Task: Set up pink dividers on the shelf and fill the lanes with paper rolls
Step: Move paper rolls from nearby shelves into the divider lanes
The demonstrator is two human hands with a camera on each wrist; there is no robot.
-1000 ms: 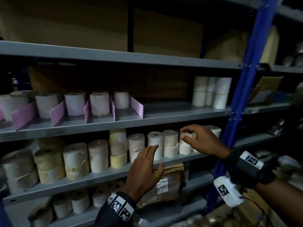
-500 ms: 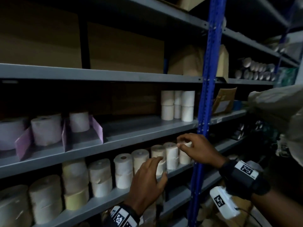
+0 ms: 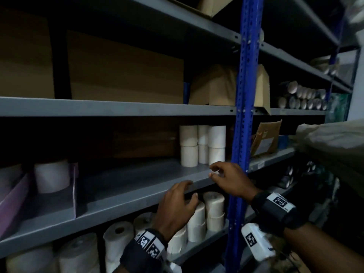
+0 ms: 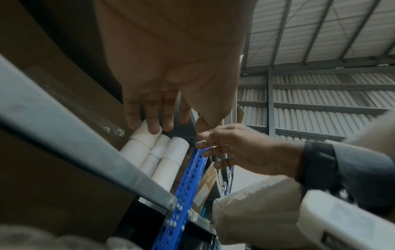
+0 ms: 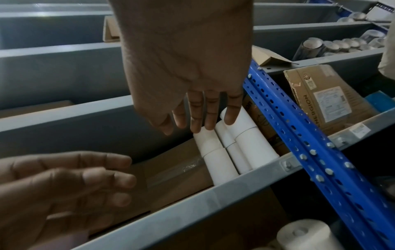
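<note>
Two-high stacks of white paper rolls (image 3: pixel 202 146) stand at the right end of the grey middle shelf (image 3: pixel 137 186), beside the blue upright (image 3: pixel 244 95). My right hand (image 3: pixel 214 170) hovers just in front of them, fingers loose and holding nothing; the right wrist view shows its fingers (image 5: pixel 203 116) stretched toward the white rolls (image 5: pixel 235 147). My left hand (image 3: pixel 183 194) is at the shelf's front edge, relaxed and holding nothing. At the far left, pink dividers (image 3: pixel 73 186) flank one roll (image 3: pixel 52 176).
More rolls (image 3: pixel 212 209) line the lower shelf beneath my hands. Brown cartons (image 3: pixel 126 75) fill the shelf above. A labelled cardboard box (image 3: pixel 266 136) sits right of the blue post, and a pale bulky sack (image 3: pixel 331 142) juts in from the right.
Both hands rose from the lower shelf's rolls to the middle shelf's edge. The right hand left the roll it was touching. The head view swung right.
</note>
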